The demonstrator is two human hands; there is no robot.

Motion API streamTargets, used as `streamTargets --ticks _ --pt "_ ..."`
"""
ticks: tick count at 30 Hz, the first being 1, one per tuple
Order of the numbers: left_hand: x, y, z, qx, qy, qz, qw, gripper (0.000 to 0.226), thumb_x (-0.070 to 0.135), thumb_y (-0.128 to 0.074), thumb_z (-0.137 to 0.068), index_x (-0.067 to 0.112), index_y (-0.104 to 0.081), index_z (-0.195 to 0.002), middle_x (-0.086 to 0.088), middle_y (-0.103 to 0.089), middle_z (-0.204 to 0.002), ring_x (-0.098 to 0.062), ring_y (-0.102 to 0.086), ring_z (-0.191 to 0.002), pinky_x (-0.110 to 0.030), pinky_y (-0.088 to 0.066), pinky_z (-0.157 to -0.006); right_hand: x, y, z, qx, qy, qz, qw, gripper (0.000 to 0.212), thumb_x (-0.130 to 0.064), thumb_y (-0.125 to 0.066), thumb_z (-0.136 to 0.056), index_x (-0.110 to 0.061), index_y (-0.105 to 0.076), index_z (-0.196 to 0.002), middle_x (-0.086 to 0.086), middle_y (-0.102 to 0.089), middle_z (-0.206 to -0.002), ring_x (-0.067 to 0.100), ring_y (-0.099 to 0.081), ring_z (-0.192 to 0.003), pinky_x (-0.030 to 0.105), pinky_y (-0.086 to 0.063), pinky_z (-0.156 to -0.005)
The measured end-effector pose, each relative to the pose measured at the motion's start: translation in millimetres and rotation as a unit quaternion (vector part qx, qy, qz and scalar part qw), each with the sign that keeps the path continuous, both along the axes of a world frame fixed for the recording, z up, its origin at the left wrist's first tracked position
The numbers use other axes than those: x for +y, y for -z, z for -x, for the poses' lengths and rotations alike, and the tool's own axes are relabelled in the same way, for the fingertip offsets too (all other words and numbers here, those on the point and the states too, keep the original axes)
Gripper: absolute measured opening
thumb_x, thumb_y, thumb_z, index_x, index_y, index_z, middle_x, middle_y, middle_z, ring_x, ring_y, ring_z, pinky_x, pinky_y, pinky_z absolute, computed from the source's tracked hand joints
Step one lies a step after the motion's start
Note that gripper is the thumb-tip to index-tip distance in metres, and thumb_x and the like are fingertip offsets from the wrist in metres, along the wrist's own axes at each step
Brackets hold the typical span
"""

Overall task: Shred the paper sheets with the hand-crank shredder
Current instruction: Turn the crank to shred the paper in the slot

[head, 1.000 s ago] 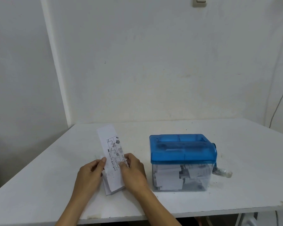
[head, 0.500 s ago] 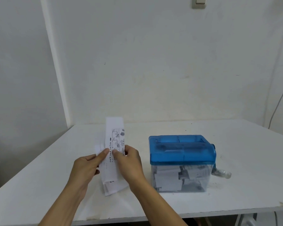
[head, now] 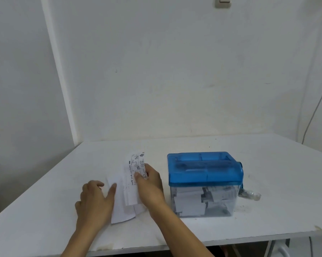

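A hand-crank shredder [head: 204, 171] with a blue lid and a clear bin full of paper strips stands right of centre on the white table [head: 268, 164]. Its crank handle [head: 250, 194] sticks out on the right side. A small stack of paper sheets [head: 122, 206] lies on the table to the left of the shredder. My right hand [head: 150, 184] pinches one printed strip of paper [head: 135, 166] between thumb and fingers, just above the stack. Lower down, my left hand [head: 95, 201] rests flat on the left edge of the stack, fingers straight.
The table's front edge [head: 230, 240] runs close below my forearms. A white wall rises behind, with a light switch [head: 223, 1] at the top and a cable [head: 316, 106] hanging at the far right. A metal table leg [head: 279, 247] shows under the front right.
The printed strip has come down from upright and now leans low over the stack. My left hand has let go of it and dropped flat onto the stack's left edge.
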State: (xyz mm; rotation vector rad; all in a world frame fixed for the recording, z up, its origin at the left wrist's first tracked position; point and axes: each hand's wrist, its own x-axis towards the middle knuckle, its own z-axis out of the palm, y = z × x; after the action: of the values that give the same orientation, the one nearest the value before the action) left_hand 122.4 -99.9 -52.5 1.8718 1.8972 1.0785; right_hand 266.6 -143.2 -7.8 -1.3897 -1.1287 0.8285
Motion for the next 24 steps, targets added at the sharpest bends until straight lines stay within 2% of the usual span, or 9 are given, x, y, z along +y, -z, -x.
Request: streamTargets --ticks 2,5,8,12,15,18,20,22,24 --pt "-8 -12 -7 -0.133 0.047 -0.022 0.990 0.031 0.047 -0.047 -0.101 0.020 -0.059 -0.104 -0.002 -0.059 -0.107 -0.026 -0.059 -0.101 -0.040 -0.042 -0.088 1 -2 0 0.004 -0.014 -0.019 1.000 0.027 -0.019 -0.046 -0.103 -0.027 -0.060 -0.125 -0.012 -0.067 -0.120 0.009 -0.064 -0.108 0.027 -0.055 -0.093" --pt "-24 -40 -16 -0.306 0.134 0.055 0.941 0.037 0.049 -0.047 -0.101 0.026 -0.074 -0.094 0.002 -0.074 -0.092 -0.020 -0.067 -0.092 -0.037 -0.051 -0.084 -2 -7 3 -0.015 -0.037 -0.052 0.998 0.029 -0.019 -0.045 -0.103 -0.028 -0.059 -0.126 -0.012 -0.068 -0.117 0.008 -0.066 -0.103 0.024 -0.058 -0.085" --pt "-31 -59 -18 -0.404 0.159 0.059 0.899 0.022 0.033 -0.065 -0.094 0.019 -0.078 -0.104 0.000 -0.078 -0.099 -0.022 -0.072 -0.098 -0.043 -0.054 -0.094 -8 -17 6 -0.031 -0.048 -0.087 0.995 0.028 -0.020 -0.042 -0.104 -0.025 -0.054 -0.130 -0.011 -0.064 -0.118 0.003 -0.064 -0.099 0.016 -0.056 -0.075" --pt "-36 -90 -23 -0.479 0.200 0.063 0.852 0.024 0.025 -0.069 -0.091 0.009 -0.076 -0.108 -0.005 -0.077 -0.103 -0.020 -0.074 -0.097 -0.030 -0.057 -0.080 -19 -44 2 -0.044 -0.065 -0.126 0.989 0.035 -0.021 -0.040 -0.104 -0.025 -0.042 -0.139 -0.010 -0.056 -0.122 0.007 -0.058 -0.103 0.016 -0.052 -0.073" --pt "-39 -114 -35 -0.496 0.238 0.049 0.834 0.024 0.024 -0.067 -0.092 0.008 -0.075 -0.110 -0.004 -0.077 -0.104 -0.015 -0.074 -0.093 -0.019 -0.057 -0.066 -31 -73 -11 -0.058 -0.065 -0.143 0.986 0.039 -0.016 -0.039 -0.101 -0.024 -0.042 -0.139 -0.008 -0.055 -0.120 0.011 -0.058 -0.105 0.014 -0.048 -0.071" --pt "-39 -133 -55 -0.470 0.261 0.024 0.843 0.027 0.029 -0.064 -0.095 0.013 -0.073 -0.115 -0.001 -0.077 -0.104 -0.016 -0.073 -0.095 -0.026 -0.059 -0.073 -39 -99 -36 -0.087 -0.041 -0.143 0.985 0.030 -0.011 -0.041 -0.099 -0.022 -0.049 -0.126 -0.006 -0.060 -0.117 0.007 -0.060 -0.097 0.016 -0.049 -0.068" --pt "-38 -141 -72 -0.371 0.281 0.012 0.885 0.029 0.039 -0.056 -0.100 0.023 -0.071 -0.118 0.006 -0.076 -0.104 -0.016 -0.071 -0.097 -0.034 -0.059 -0.083 -40 -111 -57 -0.105 -0.011 -0.139 0.985 0.028 -0.006 -0.043 -0.097 -0.021 -0.051 -0.119 -0.005 -0.061 -0.115 0.013 -0.061 -0.100 0.016 -0.050 -0.066" --pt "-41 -147 -91 -0.268 0.304 -0.010 0.914 0.024 0.040 -0.047 -0.104 0.030 -0.067 -0.114 0.013 -0.073 -0.099 -0.008 -0.068 -0.090 -0.026 -0.055 -0.078 -43 -119 -80 -0.116 0.028 -0.139 0.983 0.033 -0.003 -0.042 -0.095 -0.023 -0.052 -0.121 -0.007 -0.061 -0.113 0.015 -0.061 -0.102 0.015 -0.047 -0.063" --pt "-43 -152 -109 -0.210 0.321 -0.027 0.923 0.022 0.034 -0.044 -0.106 0.029 -0.064 -0.112 0.014 -0.069 -0.101 -0.002 -0.065 -0.085 -0.021 -0.050 -0.072 -45 -123 -98 -0.122 0.047 -0.137 0.982 0.042 -0.002 -0.042 -0.093 -0.024 -0.052 -0.127 -0.009 -0.063 -0.114 0.014 -0.062 -0.103 0.017 -0.047 -0.066"
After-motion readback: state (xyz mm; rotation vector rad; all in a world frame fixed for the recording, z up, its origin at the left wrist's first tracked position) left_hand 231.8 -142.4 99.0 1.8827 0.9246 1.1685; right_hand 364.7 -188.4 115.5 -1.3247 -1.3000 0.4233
